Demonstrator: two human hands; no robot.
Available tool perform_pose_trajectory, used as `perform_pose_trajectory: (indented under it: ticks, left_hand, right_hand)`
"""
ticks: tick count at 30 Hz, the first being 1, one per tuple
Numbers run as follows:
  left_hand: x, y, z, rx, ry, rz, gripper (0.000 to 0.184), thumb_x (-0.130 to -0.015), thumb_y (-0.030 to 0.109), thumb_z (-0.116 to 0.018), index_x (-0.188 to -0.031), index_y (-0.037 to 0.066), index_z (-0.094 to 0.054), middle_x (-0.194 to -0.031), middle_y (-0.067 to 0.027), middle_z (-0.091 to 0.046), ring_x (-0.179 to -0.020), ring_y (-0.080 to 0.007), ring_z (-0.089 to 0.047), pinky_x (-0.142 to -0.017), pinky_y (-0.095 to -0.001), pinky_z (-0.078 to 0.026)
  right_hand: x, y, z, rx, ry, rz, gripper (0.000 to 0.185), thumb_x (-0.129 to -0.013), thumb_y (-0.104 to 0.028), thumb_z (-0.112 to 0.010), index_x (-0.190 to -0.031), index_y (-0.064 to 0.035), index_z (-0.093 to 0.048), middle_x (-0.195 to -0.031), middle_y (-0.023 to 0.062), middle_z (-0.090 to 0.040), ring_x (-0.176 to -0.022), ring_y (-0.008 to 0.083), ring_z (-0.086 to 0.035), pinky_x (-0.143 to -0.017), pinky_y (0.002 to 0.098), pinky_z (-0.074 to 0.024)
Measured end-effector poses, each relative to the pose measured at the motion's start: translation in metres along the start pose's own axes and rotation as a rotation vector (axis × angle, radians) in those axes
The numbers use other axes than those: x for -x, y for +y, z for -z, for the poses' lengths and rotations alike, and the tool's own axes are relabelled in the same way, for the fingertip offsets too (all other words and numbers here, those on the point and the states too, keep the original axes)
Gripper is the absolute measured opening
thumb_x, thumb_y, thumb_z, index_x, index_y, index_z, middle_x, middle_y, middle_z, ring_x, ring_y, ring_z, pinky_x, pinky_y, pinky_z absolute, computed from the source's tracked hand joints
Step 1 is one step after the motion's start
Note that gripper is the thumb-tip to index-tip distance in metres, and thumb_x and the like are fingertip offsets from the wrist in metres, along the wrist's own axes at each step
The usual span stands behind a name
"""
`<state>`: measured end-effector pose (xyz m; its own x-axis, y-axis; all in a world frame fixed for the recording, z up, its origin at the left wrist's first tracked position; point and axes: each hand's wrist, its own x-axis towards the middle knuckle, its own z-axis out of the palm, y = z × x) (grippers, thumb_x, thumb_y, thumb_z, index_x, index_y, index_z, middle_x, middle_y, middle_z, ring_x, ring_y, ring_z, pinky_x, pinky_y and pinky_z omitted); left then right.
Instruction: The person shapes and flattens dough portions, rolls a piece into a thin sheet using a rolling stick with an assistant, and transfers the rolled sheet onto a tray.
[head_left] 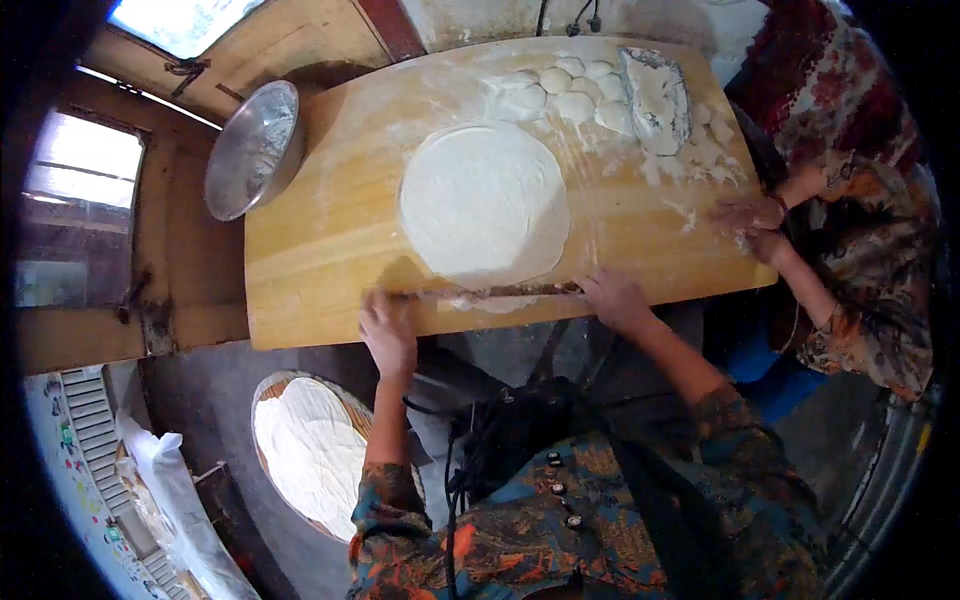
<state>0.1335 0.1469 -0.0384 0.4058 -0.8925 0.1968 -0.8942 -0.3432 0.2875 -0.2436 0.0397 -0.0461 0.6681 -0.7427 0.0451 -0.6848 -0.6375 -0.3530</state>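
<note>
A large thin round of dough point(485, 200) lies flat on the floured wooden board point(320, 250). Along its near edge runs a slim dark rolling pin point(500, 291), parallel to the board's front. My left hand point(388, 332) is closed at the pin's left end, and my right hand point(614, 298) closes on the right end. Between the hands, a strip of the dough shows on the near side of the pin. The undersides of both hands are hidden from above.
Several dough balls point(574, 105) and a floury tray-like block point(655, 100) sit at the back right. A metal bowl point(255, 150) stands at the left edge. A co-worker's hands point(755, 222) work at the right. Below, a round mat point(262, 400) bears dough sheets.
</note>
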Motion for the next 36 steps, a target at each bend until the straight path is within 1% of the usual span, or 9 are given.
perform_pose_trajectory:
  ticks: [2, 5, 8, 14, 17, 23, 28, 31, 36]
  left_hand:
    - [-0.020, 0.002, -0.007, 0.134, 0.132, 0.157, 0.052, -0.084, 0.027, -0.066, -0.126, 0.001, -0.051, -0.122, -0.0237, -0.050, -0.110, -0.0413, -0.049, -0.092, -0.0497, -0.040]
    - [-0.055, 0.018, -0.029, 0.076, -0.232, 0.256, 0.042, -0.079, 0.030, -0.070, -0.107, 0.000, -0.061, -0.109, -0.0224, -0.056, -0.103, -0.0411, -0.053, -0.087, -0.0479, -0.044]
    - [-0.057, 0.058, -0.052, 0.136, 0.053, 0.253, 0.035, -0.076, 0.031, -0.072, -0.089, 0.000, -0.063, -0.095, -0.0205, -0.059, -0.098, -0.0394, -0.055, -0.084, -0.0456, -0.045]
    - [-0.081, 0.058, -0.054, 0.312, -0.241, 0.343, 0.028, -0.079, 0.023, -0.070, -0.092, -0.001, -0.064, -0.102, -0.0204, -0.062, -0.088, -0.0330, -0.061, -0.076, -0.0423, -0.049]
    - [-0.089, 0.066, -0.061, 0.987, -0.140, 0.609, 0.019, -0.080, 0.011, -0.064, -0.095, -0.001, -0.064, -0.108, -0.0203, -0.061, -0.084, -0.0330, -0.061, -0.074, -0.0429, -0.050]
    - [-0.088, 0.096, -0.058, 0.445, -0.029, -0.435, 0.020, -0.080, 0.003, -0.061, -0.100, 0.000, -0.063, -0.105, -0.0179, -0.061, -0.090, -0.0351, -0.058, -0.078, -0.0389, -0.048]
    - [-0.069, 0.076, -0.031, -0.045, -0.180, -0.505, 0.043, -0.084, 0.021, -0.062, -0.126, 0.013, -0.057, -0.131, -0.0089, -0.053, -0.124, -0.0332, -0.046, -0.102, -0.0533, -0.031]
    - [-0.073, 0.071, -0.044, -0.109, -0.220, -0.585, 0.053, -0.084, 0.017, -0.061, -0.136, 0.012, -0.047, -0.140, -0.0105, -0.045, -0.133, -0.0344, -0.035, -0.108, -0.0503, -0.025]
    - [-0.146, 0.144, -0.085, 0.275, -0.293, -0.547, 0.053, -0.092, 0.024, -0.053, -0.141, 0.010, -0.038, -0.144, -0.0168, -0.040, -0.135, -0.0374, -0.033, -0.111, -0.0518, -0.020]
  right_hand:
    - [-0.009, -0.020, -0.005, -0.041, 0.056, -0.072, 0.034, -0.082, -0.012, -0.056, -0.115, -0.0046, -0.057, -0.100, 0.0159, -0.058, -0.092, 0.0327, -0.059, -0.075, 0.0427, -0.0499]
    - [-0.038, -0.062, -0.025, -0.135, 0.186, -0.201, 0.035, -0.083, -0.011, -0.054, -0.117, -0.0042, -0.056, -0.098, 0.0163, -0.057, -0.092, 0.0339, -0.059, -0.076, 0.0432, -0.0501]
    - [-0.053, -0.084, -0.042, -0.176, 0.201, -0.247, 0.038, -0.084, -0.011, -0.053, -0.121, -0.0036, -0.055, -0.098, 0.0165, -0.057, -0.093, 0.0343, -0.058, -0.076, 0.0433, -0.0503]
    - [-0.053, -0.086, -0.036, -0.056, 0.130, -0.051, 0.039, -0.085, -0.010, -0.051, -0.122, 0.0010, -0.054, -0.101, 0.0206, -0.058, -0.094, 0.0387, -0.058, -0.080, 0.0453, -0.0499]
    - [-0.055, -0.078, -0.039, -0.151, 0.091, 0.014, 0.040, -0.085, -0.010, -0.051, -0.123, 0.0009, -0.054, -0.101, 0.0209, -0.058, -0.094, 0.0385, -0.058, -0.079, 0.0460, -0.0499]
    - [-0.056, -0.069, -0.035, -0.288, 0.077, 0.118, 0.041, -0.083, -0.009, -0.054, -0.123, 0.0004, -0.054, -0.099, 0.0202, -0.058, -0.092, 0.0371, -0.058, -0.079, 0.0468, -0.0492]
    - [-0.057, -0.068, -0.018, -0.381, -0.027, 0.101, 0.046, -0.077, -0.011, -0.061, -0.121, 0.0001, -0.055, -0.104, 0.0176, -0.057, -0.095, 0.0372, -0.057, -0.087, 0.0467, -0.0468]
    - [-0.066, -0.066, -0.017, -0.454, 0.116, 0.059, 0.054, -0.074, -0.012, -0.066, -0.124, -0.0008, -0.052, -0.113, 0.0170, -0.054, -0.102, 0.0374, -0.054, -0.090, 0.0440, -0.0456]
    - [-0.111, -0.060, -0.010, -0.309, 0.228, -0.137, 0.060, -0.076, -0.017, -0.067, -0.130, -0.0012, -0.047, -0.123, 0.0183, -0.049, -0.115, 0.0375, -0.046, -0.099, 0.0466, -0.0363]
